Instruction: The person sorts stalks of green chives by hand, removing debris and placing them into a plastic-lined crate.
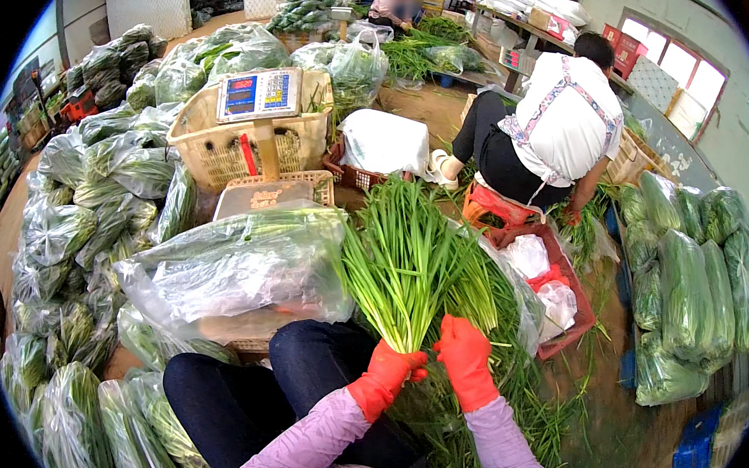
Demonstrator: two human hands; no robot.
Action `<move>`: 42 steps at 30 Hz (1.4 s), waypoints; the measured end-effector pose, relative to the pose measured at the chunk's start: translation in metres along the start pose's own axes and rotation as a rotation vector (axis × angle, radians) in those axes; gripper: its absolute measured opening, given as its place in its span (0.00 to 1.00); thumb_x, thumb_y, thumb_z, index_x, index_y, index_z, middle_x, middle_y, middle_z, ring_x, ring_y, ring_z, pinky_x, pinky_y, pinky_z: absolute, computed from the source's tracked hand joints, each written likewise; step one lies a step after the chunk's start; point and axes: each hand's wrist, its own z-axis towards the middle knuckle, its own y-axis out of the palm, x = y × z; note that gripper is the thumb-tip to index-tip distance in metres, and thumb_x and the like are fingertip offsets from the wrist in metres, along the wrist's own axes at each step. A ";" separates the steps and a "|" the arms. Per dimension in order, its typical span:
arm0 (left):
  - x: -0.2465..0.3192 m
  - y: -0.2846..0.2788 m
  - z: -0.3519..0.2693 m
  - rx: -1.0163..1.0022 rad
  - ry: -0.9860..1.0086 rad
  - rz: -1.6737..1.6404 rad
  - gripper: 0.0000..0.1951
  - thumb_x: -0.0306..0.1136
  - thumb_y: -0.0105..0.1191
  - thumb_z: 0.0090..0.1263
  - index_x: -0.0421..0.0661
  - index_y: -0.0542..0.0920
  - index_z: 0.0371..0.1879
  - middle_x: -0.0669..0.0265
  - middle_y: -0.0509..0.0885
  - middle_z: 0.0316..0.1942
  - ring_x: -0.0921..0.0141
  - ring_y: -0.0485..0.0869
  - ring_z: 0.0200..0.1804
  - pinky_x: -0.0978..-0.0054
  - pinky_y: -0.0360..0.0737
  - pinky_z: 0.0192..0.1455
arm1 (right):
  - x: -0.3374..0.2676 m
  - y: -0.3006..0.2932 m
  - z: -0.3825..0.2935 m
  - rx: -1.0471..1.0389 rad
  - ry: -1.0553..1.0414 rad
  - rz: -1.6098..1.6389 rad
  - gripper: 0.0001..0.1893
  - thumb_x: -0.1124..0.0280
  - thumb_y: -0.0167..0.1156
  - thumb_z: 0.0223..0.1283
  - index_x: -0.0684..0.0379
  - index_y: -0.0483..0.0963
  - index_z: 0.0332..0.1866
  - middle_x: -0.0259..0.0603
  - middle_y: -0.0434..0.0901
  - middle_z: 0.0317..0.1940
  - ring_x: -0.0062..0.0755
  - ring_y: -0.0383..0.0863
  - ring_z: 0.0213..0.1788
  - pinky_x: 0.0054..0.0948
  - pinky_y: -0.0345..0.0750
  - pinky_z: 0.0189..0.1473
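Note:
My left hand (387,375), in a red rubber glove, grips the pale lower ends of a bunch of green leafy stalks, like garlic chives (406,256). The leaves fan out upward, away from me. Close to the right of the stems, my right hand (464,356), gloved the same way, is held with its fingers curled; whether it pinches a stalk I cannot tell. More loose greens (534,385) lie under and beside it. Left of the bunch, a clear plastic bag (246,270) with greens in it lies by a digital scale (258,96).
Bagged greens (108,186) are heaped along the left, and more full bags (687,285) stand at right. A red crate (580,309) holds plastic bags. A co-worker (562,117) sits on a stool ahead, back turned; another person (396,5) sits farther off. A yellowish basket (191,127) stands behind the scale's platform.

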 end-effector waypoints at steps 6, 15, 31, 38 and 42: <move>0.005 0.002 -0.001 0.005 0.037 0.002 0.20 0.16 0.58 0.52 0.41 0.72 0.45 0.61 0.80 0.33 0.71 0.78 0.19 0.76 0.75 0.16 | -0.006 -0.010 -0.004 0.068 0.049 0.579 0.14 0.63 0.50 0.68 0.64 0.74 0.42 0.41 0.82 0.30 0.21 0.78 0.25 0.21 0.72 0.26; 0.076 -0.030 0.006 -0.078 0.239 -0.069 0.21 0.22 0.56 0.57 0.41 0.74 0.52 0.66 0.79 0.26 0.73 0.79 0.24 0.80 0.75 0.17 | 0.067 0.005 -0.012 -0.137 0.547 0.888 0.16 0.60 0.51 0.65 0.67 0.73 0.39 0.45 0.81 0.29 0.33 0.81 0.27 0.27 0.77 0.27; 0.037 -0.036 0.014 -0.151 0.142 0.022 0.23 0.14 0.56 0.48 0.37 0.74 0.48 0.57 0.84 0.37 0.62 0.84 0.38 0.71 0.80 0.35 | -0.008 0.028 -0.028 -0.262 0.571 0.994 0.12 0.65 0.56 0.61 0.65 0.75 0.37 0.41 0.81 0.24 0.27 0.80 0.23 0.23 0.76 0.23; 0.027 -0.027 0.003 -0.280 -0.114 -0.068 0.19 0.18 0.58 0.51 0.41 0.77 0.45 0.60 0.83 0.34 0.66 0.82 0.31 0.71 0.80 0.30 | -0.026 0.023 -0.019 0.007 -0.091 0.279 0.18 0.55 0.55 0.61 0.58 0.74 0.23 0.49 0.75 0.21 0.48 0.76 0.23 0.38 0.70 0.23; 0.038 -0.037 0.002 -0.124 -0.141 0.021 0.26 0.18 0.55 0.53 0.41 0.71 0.55 0.59 0.82 0.34 0.67 0.80 0.25 0.72 0.79 0.27 | -0.003 0.007 0.021 -0.127 0.386 0.975 0.18 0.56 0.53 0.65 0.62 0.76 0.41 0.38 0.80 0.34 0.26 0.81 0.26 0.23 0.74 0.23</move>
